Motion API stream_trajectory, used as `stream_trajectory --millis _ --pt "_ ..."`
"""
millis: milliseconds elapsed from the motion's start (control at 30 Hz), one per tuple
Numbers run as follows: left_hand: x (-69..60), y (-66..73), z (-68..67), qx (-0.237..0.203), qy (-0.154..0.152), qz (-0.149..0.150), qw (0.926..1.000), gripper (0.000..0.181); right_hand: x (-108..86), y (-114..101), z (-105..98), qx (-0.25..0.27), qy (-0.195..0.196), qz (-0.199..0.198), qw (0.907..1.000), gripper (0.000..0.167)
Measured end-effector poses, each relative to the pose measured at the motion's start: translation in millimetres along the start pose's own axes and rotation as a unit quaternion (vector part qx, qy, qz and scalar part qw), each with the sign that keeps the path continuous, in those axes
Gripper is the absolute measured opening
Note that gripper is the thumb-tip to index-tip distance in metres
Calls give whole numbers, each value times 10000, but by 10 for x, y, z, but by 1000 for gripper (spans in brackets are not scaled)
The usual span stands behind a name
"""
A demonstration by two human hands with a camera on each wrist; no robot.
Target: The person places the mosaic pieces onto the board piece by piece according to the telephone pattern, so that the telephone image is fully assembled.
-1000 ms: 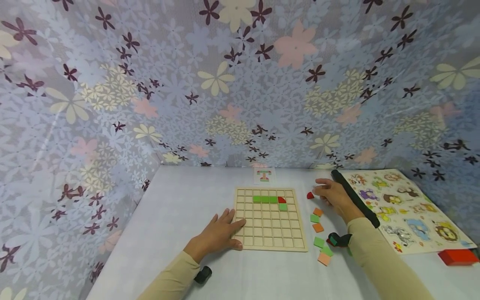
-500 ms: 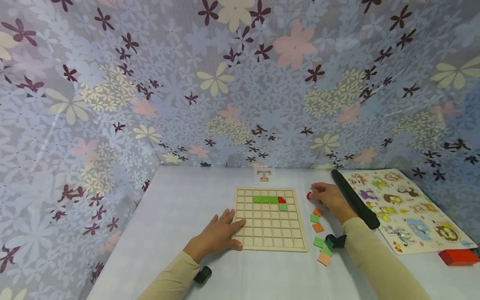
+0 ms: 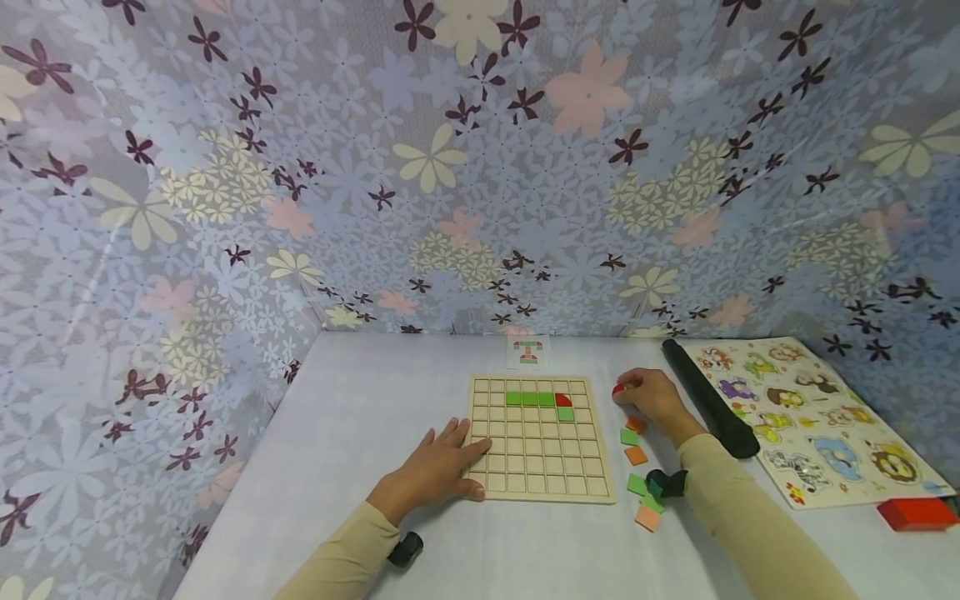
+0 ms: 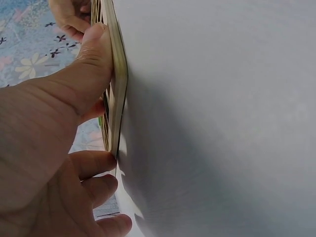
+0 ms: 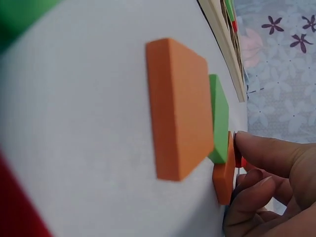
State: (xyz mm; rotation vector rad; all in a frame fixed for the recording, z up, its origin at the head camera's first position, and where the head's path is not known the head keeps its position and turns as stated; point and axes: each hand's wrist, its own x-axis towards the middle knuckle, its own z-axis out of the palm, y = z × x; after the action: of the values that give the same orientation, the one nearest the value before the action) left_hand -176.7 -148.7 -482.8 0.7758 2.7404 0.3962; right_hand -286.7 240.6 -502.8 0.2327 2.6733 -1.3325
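Note:
A wooden grid board (image 3: 536, 462) lies on the table, with a row of green tiles (image 3: 530, 398), a red quarter-round tile (image 3: 563, 401) and a lighter green tile (image 3: 566, 414) in its cells. My left hand (image 3: 435, 468) rests with spread fingers over the board's left edge; in the left wrist view its thumb (image 4: 94, 54) touches the rim. Right of the board, my right hand (image 3: 654, 396) pinches another red quarter-round tile (image 3: 618, 389) between thumb and fingertips. The right wrist view shows that red tile (image 5: 240, 157) partly hidden by the fingers.
Loose orange (image 3: 636, 455), green (image 3: 637, 484) and peach (image 3: 648, 517) tiles lie near my right forearm. A pattern card (image 3: 528, 352) lies behind the board. Farther right are a long black object (image 3: 708, 400), an animal puzzle board (image 3: 810, 425) and a red block (image 3: 917, 514).
My right hand has moved slightly left and down to the loose red quarter-round tile, and its fingers have closed on it. The left hand has stayed put.

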Motion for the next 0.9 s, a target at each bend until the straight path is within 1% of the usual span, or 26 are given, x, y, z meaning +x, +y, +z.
stream_trajectory --millis 200,300,400,500,600,700,800,900 --pt "1 -5 14 -25 -19 -31 10000 79 18 28 11 -246 85 -418 9988 35" --pt "0 -7 19 -20 -26 -32 10000 79 21 33 23 -382 120 -536 9978 33" --pt "2 -8 24 -14 -35 -43 10000 79 5 29 24 -414 73 -561 9975 31" --pt "2 -5 24 -12 -47 -52 10000 79 10 32 14 -339 19 -524 9980 30" --pt "1 -3 19 1 -43 -37 10000 79 36 46 -5 -4 -57 -439 9990 29" --pt "-1 -2 14 30 -31 -14 10000 80 58 40 -32 580 -153 -374 9975 28" --pt "-1 2 9 33 -29 -10 10000 80 69 7 -60 1184 -206 -351 9921 27" --pt "1 5 5 33 -38 -20 10000 80 68 -52 -69 1600 -232 -312 9863 30"
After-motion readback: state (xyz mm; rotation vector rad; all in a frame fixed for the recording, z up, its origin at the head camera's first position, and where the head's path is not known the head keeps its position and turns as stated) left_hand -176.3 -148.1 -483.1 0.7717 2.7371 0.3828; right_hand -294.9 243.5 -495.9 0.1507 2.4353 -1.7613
